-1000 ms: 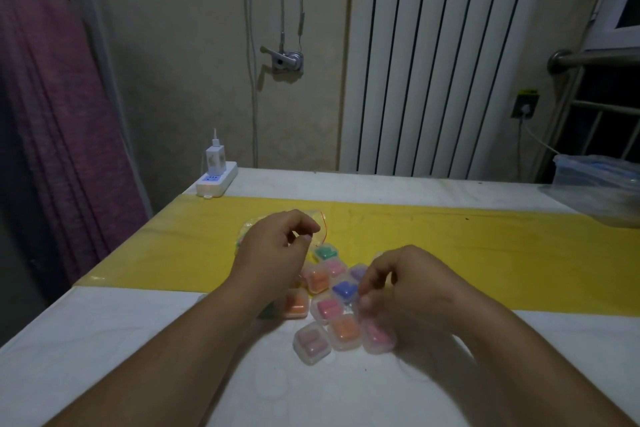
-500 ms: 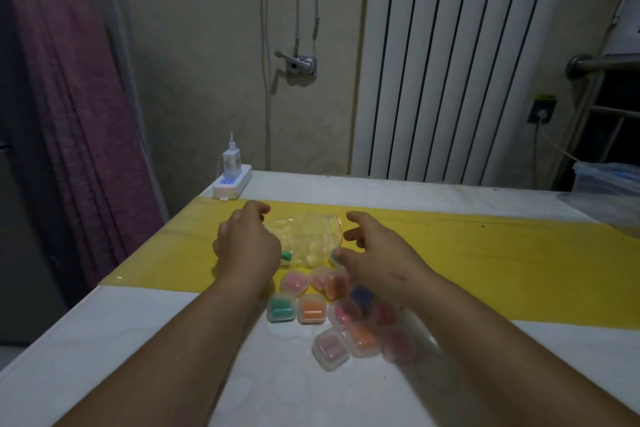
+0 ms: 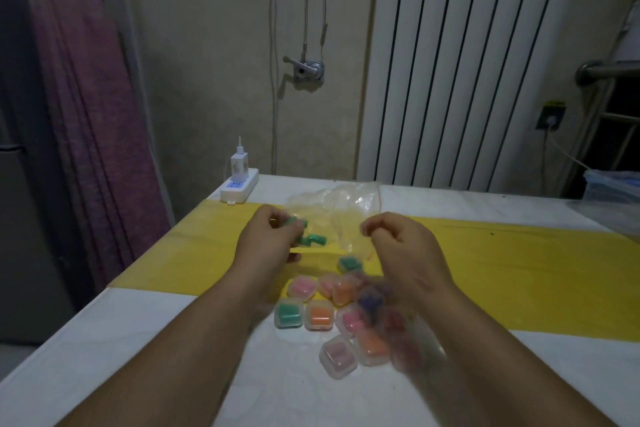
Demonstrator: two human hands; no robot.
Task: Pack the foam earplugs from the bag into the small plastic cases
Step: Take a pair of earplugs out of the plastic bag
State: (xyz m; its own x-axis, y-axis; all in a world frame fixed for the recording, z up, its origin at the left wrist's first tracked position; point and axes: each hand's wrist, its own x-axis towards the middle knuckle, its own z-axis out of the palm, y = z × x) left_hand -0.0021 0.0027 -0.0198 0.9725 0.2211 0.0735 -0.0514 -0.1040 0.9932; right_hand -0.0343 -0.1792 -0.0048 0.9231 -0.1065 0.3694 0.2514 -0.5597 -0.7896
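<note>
A clear plastic bag (image 3: 341, 208) is lifted above the yellow strip. My right hand (image 3: 398, 246) pinches its near edge. My left hand (image 3: 270, 239) holds a green foam earplug (image 3: 294, 221) at the fingertips, and a second green earplug (image 3: 313, 240) hangs just below, at the bag's lower left corner. Several small clear cases (image 3: 320, 315) with green, orange, pink and blue earplugs inside lie clustered on the white tabletop between my forearms. One green-filled case (image 3: 349, 263) sits apart, nearer the bag. My right wrist hides part of the cluster.
A white power strip (image 3: 239, 188) with a charger plugged in sits at the table's far left corner. A clear plastic box (image 3: 613, 184) stands at the far right. The yellow strip (image 3: 519, 263) crosses the table (image 3: 104, 340). A radiator and wall stand behind.
The bag was lying flat; both hands have lifted it off the table. My left hand has closed on a green earplug. My right hand moved from the cases up to the bag's edge.
</note>
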